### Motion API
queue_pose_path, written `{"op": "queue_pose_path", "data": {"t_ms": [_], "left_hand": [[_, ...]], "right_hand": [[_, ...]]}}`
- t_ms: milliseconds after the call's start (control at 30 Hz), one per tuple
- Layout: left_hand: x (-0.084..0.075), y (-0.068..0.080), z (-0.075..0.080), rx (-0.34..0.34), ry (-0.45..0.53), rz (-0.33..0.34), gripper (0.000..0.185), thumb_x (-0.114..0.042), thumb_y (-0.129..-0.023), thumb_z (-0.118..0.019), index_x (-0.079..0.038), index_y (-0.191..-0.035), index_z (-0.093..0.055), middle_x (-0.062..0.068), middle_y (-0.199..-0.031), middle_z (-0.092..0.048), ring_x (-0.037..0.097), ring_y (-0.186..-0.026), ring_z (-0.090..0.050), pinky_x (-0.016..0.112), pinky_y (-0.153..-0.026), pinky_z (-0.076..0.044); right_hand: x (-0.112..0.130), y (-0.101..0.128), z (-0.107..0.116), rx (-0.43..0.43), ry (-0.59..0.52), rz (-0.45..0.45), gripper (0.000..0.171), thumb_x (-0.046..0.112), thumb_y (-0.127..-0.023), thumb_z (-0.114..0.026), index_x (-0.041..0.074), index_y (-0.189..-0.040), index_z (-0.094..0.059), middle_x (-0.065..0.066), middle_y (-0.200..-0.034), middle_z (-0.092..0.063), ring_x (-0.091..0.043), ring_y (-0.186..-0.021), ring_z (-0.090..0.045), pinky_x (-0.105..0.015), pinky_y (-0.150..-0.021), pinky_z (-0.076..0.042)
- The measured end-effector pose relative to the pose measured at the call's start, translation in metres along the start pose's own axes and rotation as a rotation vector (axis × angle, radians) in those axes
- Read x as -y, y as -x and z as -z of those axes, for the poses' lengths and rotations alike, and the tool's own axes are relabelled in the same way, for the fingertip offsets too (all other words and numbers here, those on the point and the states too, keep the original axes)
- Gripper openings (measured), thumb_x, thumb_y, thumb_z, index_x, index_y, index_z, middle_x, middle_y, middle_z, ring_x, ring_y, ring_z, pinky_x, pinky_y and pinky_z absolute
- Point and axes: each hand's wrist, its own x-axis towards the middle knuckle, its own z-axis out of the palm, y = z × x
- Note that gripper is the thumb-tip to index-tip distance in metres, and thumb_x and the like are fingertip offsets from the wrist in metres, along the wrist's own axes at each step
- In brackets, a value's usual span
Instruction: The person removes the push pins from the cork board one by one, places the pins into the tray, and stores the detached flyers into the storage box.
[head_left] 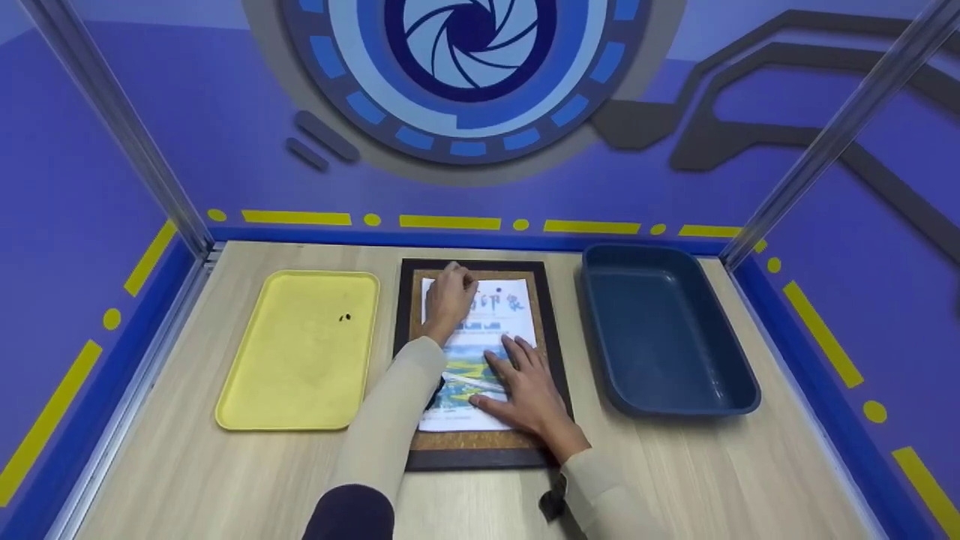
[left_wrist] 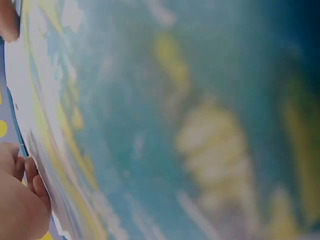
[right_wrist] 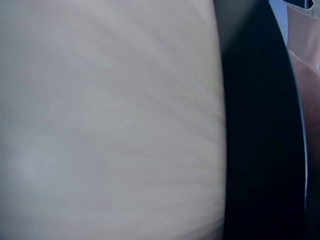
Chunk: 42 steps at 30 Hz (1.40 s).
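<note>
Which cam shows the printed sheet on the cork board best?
Head view: the whole printed sheet lies on the framed cork board under both hands. Left wrist view gives only a blurred close-up of its print; right wrist view is blocked, no sheet visible.

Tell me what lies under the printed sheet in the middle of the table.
Under the printed sheet lies a dark-framed cork board; its brown border shows all round. The left hand and right hand rest on the sheet. What the cork beneath it carries is hidden.

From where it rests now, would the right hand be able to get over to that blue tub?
Probably yes. The right hand lies flat on the printed sheet in the cork board, and the blue tub stands just to its right with only bare tabletop between them.
</note>
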Motion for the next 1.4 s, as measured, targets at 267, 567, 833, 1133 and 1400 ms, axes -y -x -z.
{"op": "queue_pose_path", "data": {"t_ms": [267, 567, 833, 1133, 1400], "left_hand": [[0.002, -0.002, 0.001, -0.003, 0.068, -0.006, 0.010, -0.021, -0.105, -0.070, -0.013, -0.103, -0.076, 0.001, -0.102, -0.062, 0.017, -0.090, -0.064, 0.037, -0.082, -0.055], [-0.003, -0.001, 0.019, 0.036, 0.219, 0.012, 0.016, -0.022, -0.107, -0.066, -0.010, -0.111, -0.076, 0.002, -0.104, -0.069, 0.016, -0.095, -0.065, 0.033, -0.085, -0.056], [-0.020, -0.005, 0.059, -0.009, 0.251, -0.067, 0.014, -0.023, -0.108, -0.066, -0.013, -0.110, -0.076, 0.001, -0.102, -0.070, 0.014, -0.092, -0.065, 0.030, -0.083, -0.056], [-0.008, 0.002, 0.099, -0.035, 0.274, -0.160, 0.015, -0.019, -0.106, -0.069, -0.007, -0.111, -0.076, 0.004, -0.103, -0.071, 0.017, -0.094, -0.067, 0.032, -0.086, -0.057], [0.040, 0.023, 0.130, -0.047, 0.239, -0.138, 0.015, -0.014, -0.104, -0.069, -0.002, -0.112, -0.075, 0.008, -0.105, -0.072, 0.022, -0.096, -0.067, 0.036, -0.085, -0.056]], "right_hand": [[0.000, 0.000, 0.000, -0.001, 0.007, -0.001, 0.090, 0.082, -0.088, -0.061, 0.022, -0.155, -0.057, -0.014, -0.169, -0.036, -0.041, -0.156, -0.028, -0.067, -0.123, -0.021], [0.003, 0.001, -0.001, 0.009, -0.010, -0.001, 0.090, 0.081, -0.088, -0.062, 0.022, -0.155, -0.057, -0.014, -0.169, -0.036, -0.040, -0.156, -0.028, -0.068, -0.122, -0.021], [0.000, 0.000, 0.000, -0.005, -0.009, 0.010, 0.090, 0.080, -0.088, -0.064, 0.021, -0.155, -0.057, -0.015, -0.168, -0.036, -0.041, -0.155, -0.029, -0.068, -0.122, -0.023], [0.000, -0.002, 0.002, 0.009, -0.016, -0.013, 0.091, 0.082, -0.087, -0.062, 0.022, -0.156, -0.056, -0.013, -0.170, -0.034, -0.039, -0.157, -0.026, -0.067, -0.123, -0.022], [-0.002, 0.003, -0.001, -0.015, -0.019, 0.005, 0.089, 0.079, -0.087, -0.065, 0.022, -0.154, -0.058, -0.013, -0.169, -0.036, -0.041, -0.156, -0.028, -0.069, -0.122, -0.021]]}}
